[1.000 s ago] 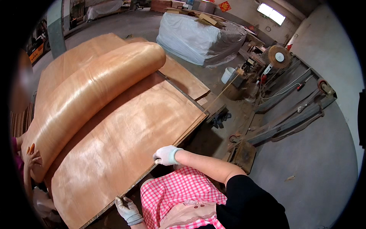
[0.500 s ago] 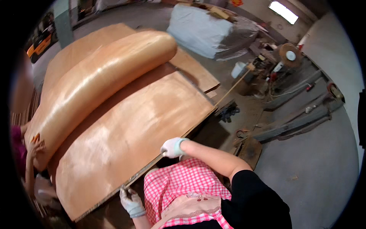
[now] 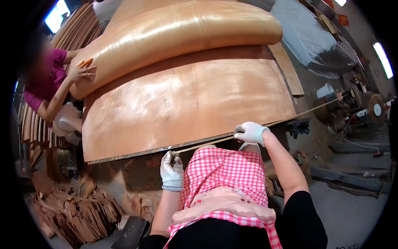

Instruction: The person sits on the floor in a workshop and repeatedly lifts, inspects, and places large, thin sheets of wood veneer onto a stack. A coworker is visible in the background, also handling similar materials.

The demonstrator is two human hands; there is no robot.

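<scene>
A long narrow tan strip (image 3: 203,145) is stretched along the near edge of a wide veneer sheet (image 3: 186,99). My left hand (image 3: 171,171), in a white glove, pinches the strip's left end just in front of that edge. Further right, my gloved right hand (image 3: 251,133) grips the same strip between thumb and fingers. Beyond my right hand the strip runs on past the sheet's right corner toward equipment with a round roll (image 3: 376,108). The far part of the sheet curls up into a big glossy roll (image 3: 178,45).
On the left a person in a magenta shirt rests a hand (image 3: 82,74) on the curled veneer, holding something orange. Broken veneer scraps (image 3: 78,213) lie on the floor at lower left. A plastic-wrapped stack (image 3: 313,39) and white bucket (image 3: 324,90) stand to the right.
The view has swung left and turned, bringing in more of the other person and the scraps. The strip now shows as a straight line between my two hands.
</scene>
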